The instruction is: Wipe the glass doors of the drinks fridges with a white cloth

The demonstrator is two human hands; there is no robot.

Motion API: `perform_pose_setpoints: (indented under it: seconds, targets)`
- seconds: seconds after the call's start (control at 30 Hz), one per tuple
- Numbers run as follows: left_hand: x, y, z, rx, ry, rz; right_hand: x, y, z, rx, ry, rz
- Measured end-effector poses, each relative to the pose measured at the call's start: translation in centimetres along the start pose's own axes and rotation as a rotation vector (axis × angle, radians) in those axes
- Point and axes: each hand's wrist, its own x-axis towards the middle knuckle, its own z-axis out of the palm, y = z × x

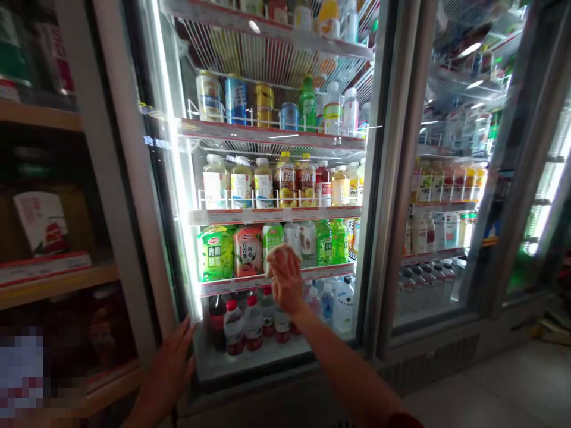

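Note:
My right hand [288, 282] is raised against the glass door [276, 365] of a lit drinks fridge, fingers closed round a pale, crumpled cloth [272, 257]. Behind it, through the glass, stand a green carton-like bottle [273, 235] and a red tea bottle [248, 252]. Lower left, my left hand [172, 356] rests with fingers stretched out on the door's left frame, near the bright vertical light strip [178, 178]. Nothing shows in that hand.
Shelves behind the glass carry cans [236, 98], tea bottles [285, 181] and red-capped bottles [234, 327]. A metal door post [397, 178] separates a second fridge on the right. Wooden shelving [53, 285] with bottles stands at left. Tiled floor [504, 392] lies at lower right.

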Motion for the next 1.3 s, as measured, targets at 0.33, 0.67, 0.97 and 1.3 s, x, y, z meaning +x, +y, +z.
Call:
perform_pose_setpoints:
  seconds: [0.33,0.67,0.97,1.3]
  targets:
    - [0.3,-1.8,-1.5,-0.033,0.098,-0.103,-0.5,-10.2,4.8,0.069,-0.304,-0.783]
    - [8.3,-2.9,-7.0,-0.032,0.238,-0.117,14.5,-8.5,0.5,-0.039,-0.086,-0.414]
    - [18.8,-1.6,-11.8,0.077,0.402,0.061,22.2,1.5,-6.3,-0.205,0.259,-0.110]
    - [32.5,0.9,-17.3,0.136,0.531,-0.093,21.1,11.4,-11.7,-0.277,0.349,-0.221]
